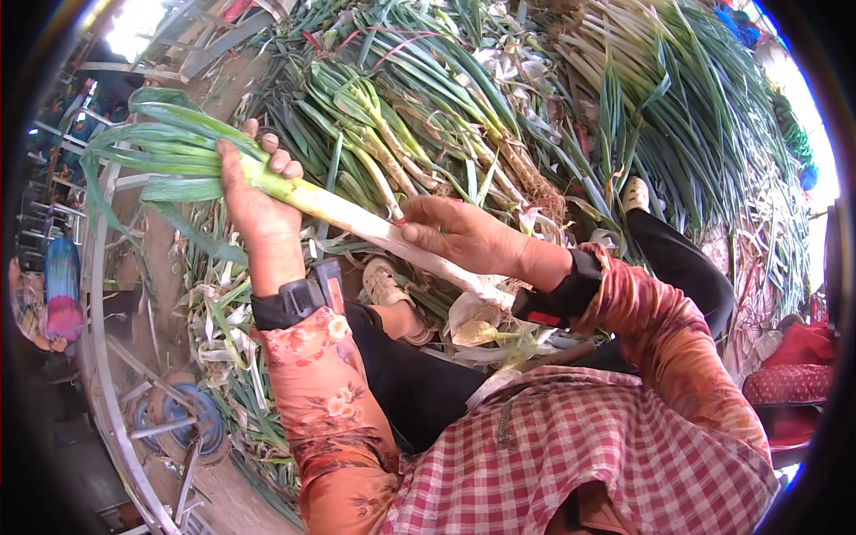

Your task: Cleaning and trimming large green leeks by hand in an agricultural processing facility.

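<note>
A long green onion (343, 212) slants across in front of me, its green leaves up at the left and its white end low at the right. My left hand (263, 209) is closed round the stalk just below the leaves. Farther down, my right hand (468, 234) pinches the pale stalk between thumb and bent fingers. A small red bit shows at those fingertips; what it is I cannot make out. Loose peeled leaves (477, 321) lie below the white end, near my right wrist.
Several trimmed-looking green onions (383, 152) lie on the heap ahead. A large pile of green onions (704, 116) rises at the far right. Left of me stand a metal frame (111, 374) and a blue-rimmed wheel (183, 423). Red cloth (794, 374) sits at the right.
</note>
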Tool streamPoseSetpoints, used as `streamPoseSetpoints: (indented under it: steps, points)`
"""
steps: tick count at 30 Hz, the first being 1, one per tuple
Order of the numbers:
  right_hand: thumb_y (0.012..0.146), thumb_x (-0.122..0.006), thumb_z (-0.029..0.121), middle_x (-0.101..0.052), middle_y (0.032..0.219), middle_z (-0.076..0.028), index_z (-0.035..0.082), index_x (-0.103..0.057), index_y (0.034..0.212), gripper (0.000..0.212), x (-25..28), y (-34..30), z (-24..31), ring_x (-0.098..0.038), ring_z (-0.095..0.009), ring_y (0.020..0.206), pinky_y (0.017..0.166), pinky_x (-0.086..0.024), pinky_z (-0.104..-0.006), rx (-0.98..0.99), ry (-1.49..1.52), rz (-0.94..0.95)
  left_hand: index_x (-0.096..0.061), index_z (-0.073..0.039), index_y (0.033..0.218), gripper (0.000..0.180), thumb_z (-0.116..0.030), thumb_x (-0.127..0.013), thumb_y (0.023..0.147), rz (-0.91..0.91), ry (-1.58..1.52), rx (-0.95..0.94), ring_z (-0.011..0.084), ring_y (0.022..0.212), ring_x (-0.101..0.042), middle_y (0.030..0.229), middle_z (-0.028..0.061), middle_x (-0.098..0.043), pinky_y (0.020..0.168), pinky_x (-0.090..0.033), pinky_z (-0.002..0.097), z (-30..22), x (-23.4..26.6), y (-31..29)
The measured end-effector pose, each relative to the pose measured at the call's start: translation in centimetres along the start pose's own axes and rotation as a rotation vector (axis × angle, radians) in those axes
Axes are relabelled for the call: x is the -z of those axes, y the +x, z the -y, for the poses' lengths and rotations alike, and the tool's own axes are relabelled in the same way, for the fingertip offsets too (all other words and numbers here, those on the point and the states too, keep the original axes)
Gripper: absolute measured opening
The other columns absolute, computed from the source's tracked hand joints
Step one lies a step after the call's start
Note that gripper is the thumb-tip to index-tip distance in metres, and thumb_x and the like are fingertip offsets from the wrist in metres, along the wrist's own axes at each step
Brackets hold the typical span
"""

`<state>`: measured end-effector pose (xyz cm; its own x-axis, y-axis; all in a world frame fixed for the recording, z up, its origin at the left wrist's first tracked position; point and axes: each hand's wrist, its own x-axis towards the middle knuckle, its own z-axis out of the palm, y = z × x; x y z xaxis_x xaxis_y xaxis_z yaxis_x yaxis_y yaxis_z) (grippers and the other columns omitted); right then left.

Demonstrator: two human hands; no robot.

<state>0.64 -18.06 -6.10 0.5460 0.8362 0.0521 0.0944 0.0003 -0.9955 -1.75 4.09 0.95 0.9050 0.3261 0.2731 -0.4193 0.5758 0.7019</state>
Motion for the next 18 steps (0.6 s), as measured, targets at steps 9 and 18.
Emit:
streamPoseSetpoints:
  steps: [9,18]
  points:
    - [0.088,-0.029,0.032,-0.048,0.1,-0.023,-0.004,-0.042,0.105,0.041,-3.1,6.6,5.7,-0.047,-0.038,0.09,0.081,-0.037,-0.0418,0.218,-0.293,-0.45,-0.04,0.001,0.106,0.046,-0.037,-0.049,0.082,-0.143,0.205,-0.071,0.025,0.098,-0.047,0.098,0.0162,-0.051,0.087,-0.034,0.0369,3.7,-3.5,-1.0]
    - [0.076,-0.049,0.034,-0.049,0.106,-0.017,0.007,-0.039,0.118,0.051,2.9,1.8,-5.2,-0.047,-0.032,0.1,0.084,-0.039,-0.0411,-0.28,-0.94,-0.2,-0.043,-0.005,0.1,0.041,-0.04,-0.05,0.081,-0.207,0.261,-0.117,0.0204,0.084,-0.053,0.1,0.0123,-0.052,0.072,-0.043,0.0333,0.6,-2.8,-1.5]
